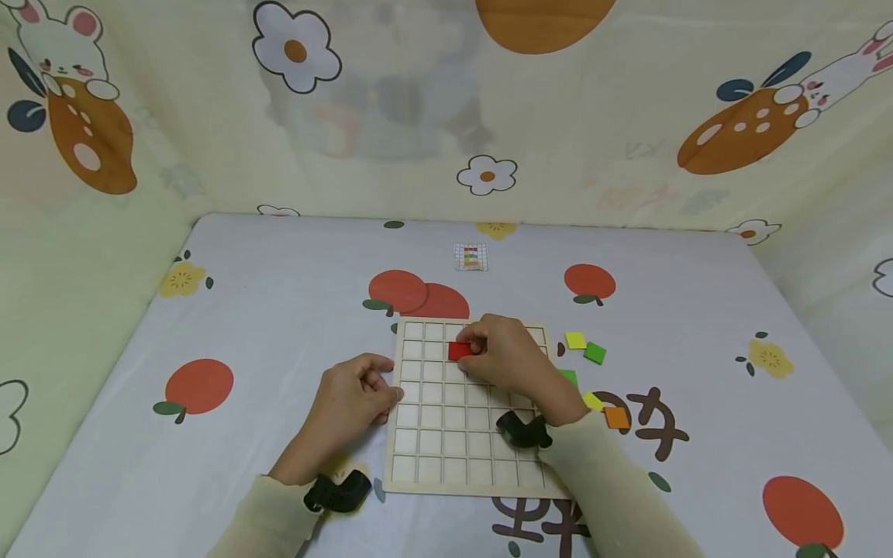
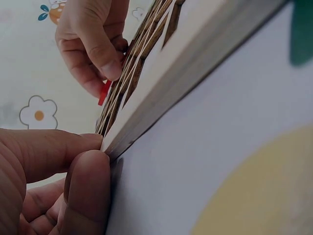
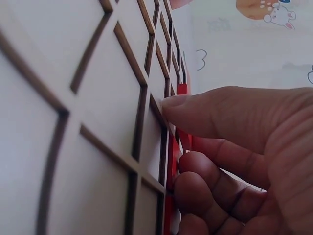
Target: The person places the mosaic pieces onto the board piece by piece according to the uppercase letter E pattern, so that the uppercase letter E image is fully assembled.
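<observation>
A pale wooden grid board with square cells lies on the table. My left hand is at its left side, and in the left wrist view thumb and forefinger pinch the board's edge. Over the upper rows, my right hand holds a red square tile between thumb and fingers, right at the grid. More red tiles show in the right wrist view, set in cells beside and below the fingertips. From the head, the red is partly covered by the right hand, which also hides several cells.
Loose tiles lie right of the board: yellow, green and orange, with another green and yellow beside the right wrist. Behind the board is a small printed card with a coloured grid. A patterned cloth covers the table.
</observation>
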Demonstrator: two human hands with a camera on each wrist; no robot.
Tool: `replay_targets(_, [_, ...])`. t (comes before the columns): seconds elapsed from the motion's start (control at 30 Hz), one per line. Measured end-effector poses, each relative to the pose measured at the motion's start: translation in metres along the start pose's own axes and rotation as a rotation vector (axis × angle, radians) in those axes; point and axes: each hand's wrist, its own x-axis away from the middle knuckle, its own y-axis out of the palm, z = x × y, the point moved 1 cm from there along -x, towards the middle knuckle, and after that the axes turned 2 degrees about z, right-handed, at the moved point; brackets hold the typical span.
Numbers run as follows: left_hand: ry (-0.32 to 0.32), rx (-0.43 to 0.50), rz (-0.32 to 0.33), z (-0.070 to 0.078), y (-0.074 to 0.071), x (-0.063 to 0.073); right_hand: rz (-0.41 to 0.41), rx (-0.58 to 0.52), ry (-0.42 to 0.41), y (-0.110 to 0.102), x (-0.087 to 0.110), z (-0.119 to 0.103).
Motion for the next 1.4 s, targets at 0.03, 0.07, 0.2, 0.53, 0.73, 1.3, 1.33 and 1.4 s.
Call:
replay_targets(0.03, [0.0, -0.003, 0.001, 0.0, 0.0, 0.0, 0.001, 0.0, 0.0, 0.0, 0.0, 0.0])
replay_targets(0.07, [-0.002, -0.004, 0.0, 0.0, 0.0, 0.0, 0.002, 0.003, 0.0, 0.0, 0.0, -0.001])
replay_targets(0.2, [-0.011, 0.002, -0.003, 0.001, 0.0, -0.001, 0.006, 0.022, -0.002, 0.001, 0.0, -0.002])
replay_targets(0.53, [-0.007, 0.002, -0.007, 0.0, -0.001, -0.003, 0.005, 0.016, 0.013, 0.001, -0.002, -0.003])
replay_targets(0.73, [-0.012, 0.009, -0.012, -0.001, -0.001, -0.004, 0.005, 0.011, 0.017, 0.001, -0.003, -0.003])
replay_targets(1.3, [-0.011, -0.002, -0.006, -0.002, 0.001, -0.001, 0.029, -0.063, -0.027, -0.003, 0.006, 0.004])
replay_targets(1.33, [-0.008, -0.006, -0.006, -0.003, 0.001, -0.001, 0.046, -0.077, -0.036, -0.005, 0.008, 0.006])
replay_targets(1.4, [-0.002, -0.014, -0.005, -0.003, 0.0, -0.001, 0.087, -0.107, -0.041, -0.01, 0.014, 0.012])
